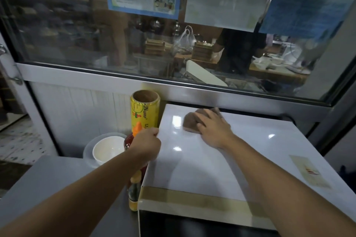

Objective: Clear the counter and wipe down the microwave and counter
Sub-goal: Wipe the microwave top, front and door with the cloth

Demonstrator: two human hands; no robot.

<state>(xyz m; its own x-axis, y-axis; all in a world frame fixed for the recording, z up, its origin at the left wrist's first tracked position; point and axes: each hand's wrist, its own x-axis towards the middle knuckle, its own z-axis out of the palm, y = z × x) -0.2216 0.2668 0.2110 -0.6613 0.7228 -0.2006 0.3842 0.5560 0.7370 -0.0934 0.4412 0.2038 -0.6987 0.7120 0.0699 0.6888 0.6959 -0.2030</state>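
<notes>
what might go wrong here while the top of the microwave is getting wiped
1. The left hand grips the microwave's left edge directly above the red sauce bottle; a slip may topple it.
2. The upright cling wrap roll stands close to the microwave's corner; a wide stroke of the brown cloth under the right hand might knock it toward the white bowl.

Microwave (221, 159) at 3 o'clock on desk (48, 184); cloth (192, 121) on its top, far end; wrap roll (144, 109), bowl (107, 149), bottles (134, 188) at its 9 o'clock side.
</notes>
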